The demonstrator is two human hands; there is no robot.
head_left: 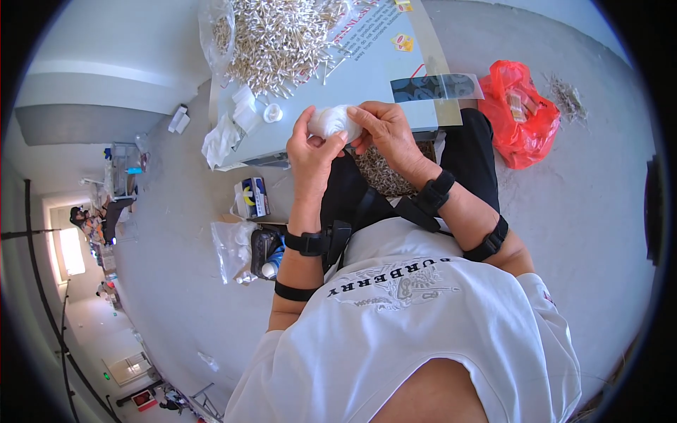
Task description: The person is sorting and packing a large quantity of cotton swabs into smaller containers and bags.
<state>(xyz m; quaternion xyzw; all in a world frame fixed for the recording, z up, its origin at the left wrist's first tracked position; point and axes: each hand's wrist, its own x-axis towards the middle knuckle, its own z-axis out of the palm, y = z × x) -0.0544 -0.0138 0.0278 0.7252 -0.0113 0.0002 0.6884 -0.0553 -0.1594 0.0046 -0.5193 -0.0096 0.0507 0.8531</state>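
Note:
Both my hands hold one small white bundle (333, 121), a soft wad or bag, just above the near edge of a low pale board (367, 67). My left hand (312, 149) grips it from below and the left side. Over its top and right side curl the fingers of my right hand (386, 128). A large heap of thin pale sticks (278, 39) lies on the board beyond my hands. More sticks show in a pile (384, 173) on my lap under my wrists.
A clear plastic bag (215, 28) edges the heap. White scraps (240, 116) and a small white ring (273, 112) lie at the board's left end. A red plastic bag (522, 116) sits on the floor at right; a small box (252, 197) and bags at left.

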